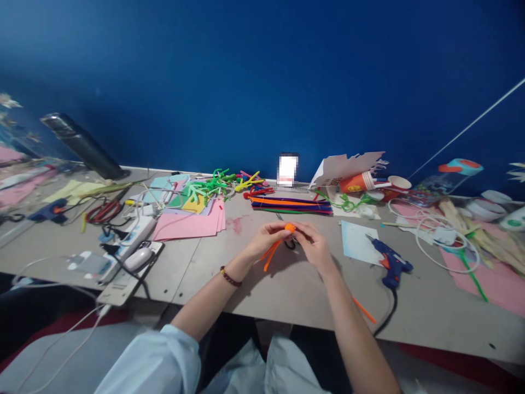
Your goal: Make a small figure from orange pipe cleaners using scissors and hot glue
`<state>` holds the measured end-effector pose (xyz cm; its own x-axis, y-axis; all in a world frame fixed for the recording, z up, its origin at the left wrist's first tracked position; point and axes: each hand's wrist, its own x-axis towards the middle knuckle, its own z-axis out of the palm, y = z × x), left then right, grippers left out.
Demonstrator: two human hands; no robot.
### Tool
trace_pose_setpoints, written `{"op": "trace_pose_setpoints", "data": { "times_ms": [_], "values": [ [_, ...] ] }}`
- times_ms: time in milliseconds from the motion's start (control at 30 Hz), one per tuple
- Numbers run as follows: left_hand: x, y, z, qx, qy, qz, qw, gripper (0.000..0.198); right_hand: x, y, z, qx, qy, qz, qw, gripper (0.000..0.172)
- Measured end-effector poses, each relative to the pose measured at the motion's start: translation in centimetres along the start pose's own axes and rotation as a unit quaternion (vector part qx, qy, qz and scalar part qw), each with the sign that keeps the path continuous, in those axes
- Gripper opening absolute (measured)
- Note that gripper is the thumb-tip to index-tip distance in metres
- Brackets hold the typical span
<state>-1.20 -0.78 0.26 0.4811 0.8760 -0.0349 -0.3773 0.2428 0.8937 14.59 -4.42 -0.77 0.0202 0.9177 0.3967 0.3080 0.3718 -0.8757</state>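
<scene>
Pinching orange pipe cleaner, left hand and right hand closed; coil formed, tails loose at 7 o'clock.

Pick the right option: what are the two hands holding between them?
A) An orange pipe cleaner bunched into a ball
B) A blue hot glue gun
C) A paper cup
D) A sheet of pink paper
A. The left hand and right hand meet on the orange pipe cleaner, bunched at the top with two ends trailing below.
</scene>
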Motion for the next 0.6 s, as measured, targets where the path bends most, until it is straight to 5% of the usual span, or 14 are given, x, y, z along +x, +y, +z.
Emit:
{"op": "trace_pose_setpoints", "data": {
  "times_ms": [200, 600],
  "values": [
    [0.2, -0.2, -0.1, 0.002, 0.042, 0.012, 0.999, 0.035, -0.1, 0.1, 0.3, 0.1, 0.025, 0.053, 0.993, 0.041],
    [0.0, -0.1, -0.1, 0.099, 0.027, 0.076, 0.992, 0.031, 0.0, -0.8, 0.0, 0.055, -0.019, 0.004, 0.998, 0.024]
  ]
}}
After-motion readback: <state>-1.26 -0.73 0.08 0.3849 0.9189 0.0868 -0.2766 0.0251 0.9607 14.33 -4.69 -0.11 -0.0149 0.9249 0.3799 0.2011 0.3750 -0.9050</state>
